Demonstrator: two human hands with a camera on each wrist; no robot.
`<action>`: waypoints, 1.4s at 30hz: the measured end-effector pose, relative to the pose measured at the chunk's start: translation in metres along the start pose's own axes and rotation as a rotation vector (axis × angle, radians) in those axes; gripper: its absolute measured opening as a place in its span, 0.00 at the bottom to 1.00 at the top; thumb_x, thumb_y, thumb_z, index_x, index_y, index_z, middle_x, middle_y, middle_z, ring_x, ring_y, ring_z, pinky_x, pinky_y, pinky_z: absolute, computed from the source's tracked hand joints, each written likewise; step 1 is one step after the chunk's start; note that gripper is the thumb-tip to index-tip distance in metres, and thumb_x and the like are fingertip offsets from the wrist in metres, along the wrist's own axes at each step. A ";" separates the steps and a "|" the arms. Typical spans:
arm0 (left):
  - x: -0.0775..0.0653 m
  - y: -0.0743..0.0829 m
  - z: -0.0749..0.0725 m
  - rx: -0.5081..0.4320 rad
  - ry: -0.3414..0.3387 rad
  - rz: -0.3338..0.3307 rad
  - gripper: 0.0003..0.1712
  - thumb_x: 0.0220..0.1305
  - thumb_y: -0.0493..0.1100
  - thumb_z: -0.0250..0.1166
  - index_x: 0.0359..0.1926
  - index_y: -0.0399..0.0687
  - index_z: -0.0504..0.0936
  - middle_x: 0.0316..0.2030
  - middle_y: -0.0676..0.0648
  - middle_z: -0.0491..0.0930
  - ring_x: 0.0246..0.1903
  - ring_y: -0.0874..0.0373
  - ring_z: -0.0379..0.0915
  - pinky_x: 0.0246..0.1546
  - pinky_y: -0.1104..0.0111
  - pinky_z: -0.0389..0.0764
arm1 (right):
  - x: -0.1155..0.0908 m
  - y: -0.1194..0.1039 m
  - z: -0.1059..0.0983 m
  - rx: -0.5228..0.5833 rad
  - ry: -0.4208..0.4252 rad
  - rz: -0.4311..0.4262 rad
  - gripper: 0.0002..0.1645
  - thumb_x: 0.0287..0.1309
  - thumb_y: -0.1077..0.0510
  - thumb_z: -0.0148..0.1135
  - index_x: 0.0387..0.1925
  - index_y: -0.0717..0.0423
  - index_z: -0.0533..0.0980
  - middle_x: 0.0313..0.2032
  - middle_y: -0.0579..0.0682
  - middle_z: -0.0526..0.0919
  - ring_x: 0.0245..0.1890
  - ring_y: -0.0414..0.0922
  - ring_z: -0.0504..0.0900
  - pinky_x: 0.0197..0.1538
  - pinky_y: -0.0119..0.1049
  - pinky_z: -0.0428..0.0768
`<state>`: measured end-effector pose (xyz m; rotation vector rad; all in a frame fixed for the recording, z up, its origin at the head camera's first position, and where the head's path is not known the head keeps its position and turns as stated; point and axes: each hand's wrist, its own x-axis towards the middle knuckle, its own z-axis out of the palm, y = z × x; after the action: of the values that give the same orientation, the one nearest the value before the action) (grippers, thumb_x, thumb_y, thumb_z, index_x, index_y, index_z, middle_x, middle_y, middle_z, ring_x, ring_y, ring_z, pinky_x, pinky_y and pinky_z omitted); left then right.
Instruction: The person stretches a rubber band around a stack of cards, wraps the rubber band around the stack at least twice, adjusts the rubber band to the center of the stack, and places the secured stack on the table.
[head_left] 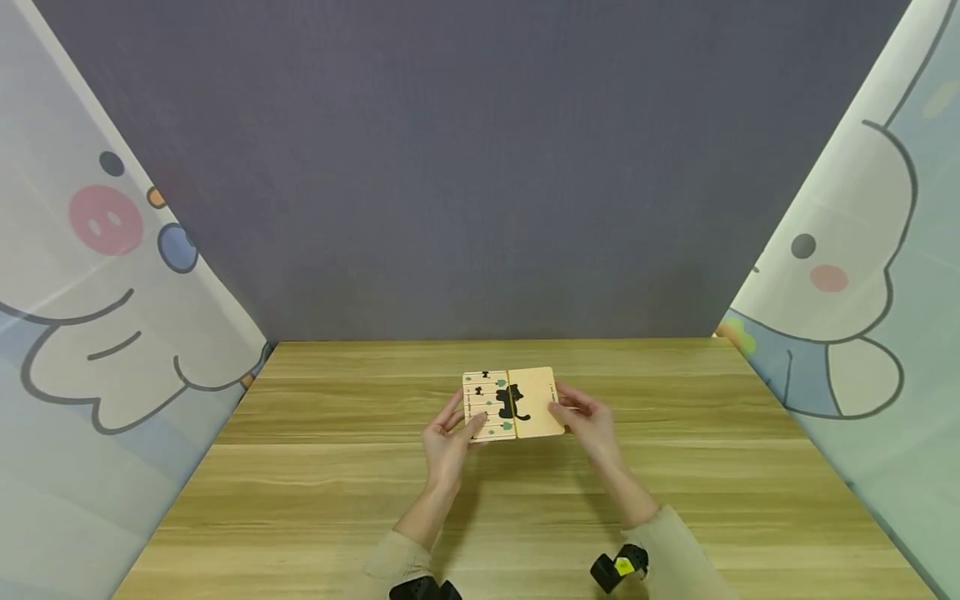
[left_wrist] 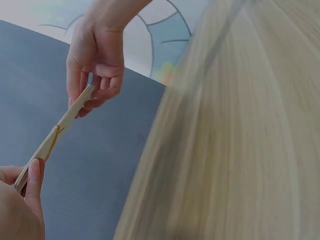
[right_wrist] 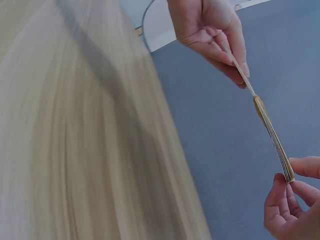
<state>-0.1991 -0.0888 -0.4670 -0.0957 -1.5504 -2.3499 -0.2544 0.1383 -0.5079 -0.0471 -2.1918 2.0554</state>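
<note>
Both hands hold a small notebook [head_left: 536, 403] spread open in the air above the table. Its left half has a lined print with green and black motifs; the right half is plain cream, and a black cat straddles the middle. My left hand [head_left: 444, 446] pinches the left edge, thumb on the near face. My right hand [head_left: 592, 425] pinches the right edge the same way. Seen edge-on in the right wrist view, the notebook [right_wrist: 274, 137] shows stacked layers in the half by the right hand. A yellowish band [left_wrist: 55, 140] shows at the middle in the left wrist view.
A wood-grain table [head_left: 337, 500] lies below, with a dark grey panel [head_left: 480, 167] upright behind it. Cartoon-printed curtains hang on the left [head_left: 112, 333] and right [head_left: 847, 333]. Black devices are strapped at the left wrist [head_left: 423, 588] and right wrist [head_left: 618, 567].
</note>
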 end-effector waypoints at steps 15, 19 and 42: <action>0.010 0.042 0.012 0.326 -0.046 -0.122 0.29 0.45 0.24 0.65 0.52 0.25 0.68 0.33 0.26 0.74 0.22 0.39 0.76 0.23 0.52 0.81 | -0.023 -0.054 0.015 0.009 -0.046 -0.053 0.23 0.44 0.67 0.65 0.47 0.64 0.74 0.30 0.54 0.78 0.26 0.42 0.78 0.23 0.29 0.81; 0.020 0.025 0.004 0.434 -0.065 -0.098 0.28 0.43 0.26 0.67 0.50 0.26 0.71 0.30 0.28 0.76 0.20 0.40 0.76 0.18 0.58 0.82 | -0.023 -0.062 0.020 -0.031 -0.031 0.007 0.24 0.43 0.71 0.63 0.47 0.66 0.73 0.31 0.57 0.78 0.25 0.42 0.78 0.24 0.29 0.81; 0.035 -0.024 -0.015 0.661 -0.102 -0.166 0.26 0.37 0.29 0.72 0.43 0.27 0.77 0.20 0.42 0.76 0.08 0.63 0.66 0.06 0.72 0.76 | -0.011 -0.040 0.028 -0.232 -0.008 0.186 0.22 0.39 0.78 0.61 0.42 0.74 0.74 0.25 0.60 0.79 0.21 0.39 0.76 0.19 0.27 0.80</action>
<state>-0.2379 -0.1023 -0.4859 0.0717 -2.3750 -1.8371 -0.2436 0.1064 -0.4708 -0.2774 -2.5054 1.8770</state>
